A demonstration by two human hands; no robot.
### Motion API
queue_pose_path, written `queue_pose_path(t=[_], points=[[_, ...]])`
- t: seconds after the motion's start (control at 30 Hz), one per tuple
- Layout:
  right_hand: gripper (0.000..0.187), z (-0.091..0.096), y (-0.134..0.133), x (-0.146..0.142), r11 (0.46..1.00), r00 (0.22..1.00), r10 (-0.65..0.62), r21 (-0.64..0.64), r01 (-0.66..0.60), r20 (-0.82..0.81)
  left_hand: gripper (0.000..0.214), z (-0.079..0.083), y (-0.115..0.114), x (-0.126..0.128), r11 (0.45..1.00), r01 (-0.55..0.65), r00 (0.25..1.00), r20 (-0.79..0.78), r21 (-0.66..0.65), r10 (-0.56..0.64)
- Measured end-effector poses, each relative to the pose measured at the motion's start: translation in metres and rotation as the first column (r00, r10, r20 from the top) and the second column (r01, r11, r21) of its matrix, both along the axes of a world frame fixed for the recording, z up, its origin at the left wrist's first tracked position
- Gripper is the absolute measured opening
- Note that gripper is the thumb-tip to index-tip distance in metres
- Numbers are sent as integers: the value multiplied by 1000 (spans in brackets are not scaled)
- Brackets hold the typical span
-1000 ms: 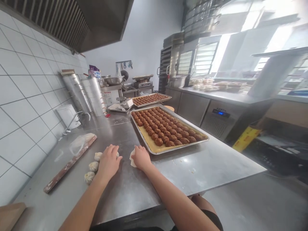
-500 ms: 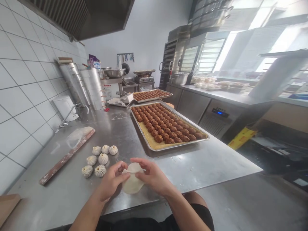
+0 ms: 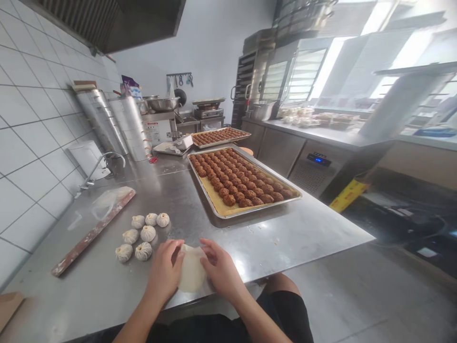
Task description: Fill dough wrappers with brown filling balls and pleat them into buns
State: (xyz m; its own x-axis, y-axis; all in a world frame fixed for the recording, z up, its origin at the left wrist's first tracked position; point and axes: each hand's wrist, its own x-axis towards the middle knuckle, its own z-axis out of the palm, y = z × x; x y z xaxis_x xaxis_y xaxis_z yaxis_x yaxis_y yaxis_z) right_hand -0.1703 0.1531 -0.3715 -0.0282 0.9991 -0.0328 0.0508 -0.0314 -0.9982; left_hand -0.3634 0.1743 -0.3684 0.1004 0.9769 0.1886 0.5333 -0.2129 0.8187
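Near the front edge of the steel counter (image 3: 271,238), both my hands hold a flat round piece of pale dough (image 3: 192,272). My left hand (image 3: 165,272) grips its left side with the fingers curled. On the right side, my right hand (image 3: 222,270) pinches the upper edge. Several pleated white dumplings (image 3: 143,233) lie in a cluster on the counter just left of my left hand.
A large tray of brown filling balls (image 3: 243,183) sits beyond my hands, with a second tray (image 3: 219,136) further back. A long wooden board (image 3: 93,229) lies at the left by a tap (image 3: 102,164). Steel pots (image 3: 117,124), a scale and ovens stand behind.
My hands came off the counter near the dumplings, lifted the dough round and drew it towards me; the view has also tipped slightly downward.
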Motion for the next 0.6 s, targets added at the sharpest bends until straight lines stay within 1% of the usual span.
queue_pose_path(t=[0.07, 0.13, 0.2, 0.27, 0.4, 0.47, 0.57, 0.6], points=[[54, -7, -4, 0, 998, 999, 43, 56, -43, 13, 31, -3, -6, 3, 1000, 0, 1000, -19, 9, 0], [62, -10, -11, 0, 986, 995, 86, 136, -93, 53, 38, -3, -12, 7, 995, 41, 999, 29, -86, -38], [67, -11, -16, -1, 972, 989, 114, 193, -130, 93, 46, -2, -14, 10, 973, 86, 992, 107, -215, -64], [65, -12, -18, -2, 972, 990, 97, 204, -117, 105, 47, -3, -12, 12, 955, 99, 987, 147, -280, -59], [54, -16, -10, -6, 993, 991, -34, 112, 20, 127, 37, -11, -4, 9, 957, 79, 989, 143, -279, -40], [50, -17, -3, -7, 995, 982, -80, 71, 69, 169, 33, -14, -3, 5, 969, 41, 990, 140, -243, -7], [43, -12, 3, -4, 998, 983, -65, 37, 59, 172, 32, -14, -7, -5, 985, -53, 988, 134, -163, 75], [40, -9, 4, -1, 997, 984, -67, 44, 60, 164, 32, -14, -9, -9, 985, -99, 980, 158, -143, 121]])
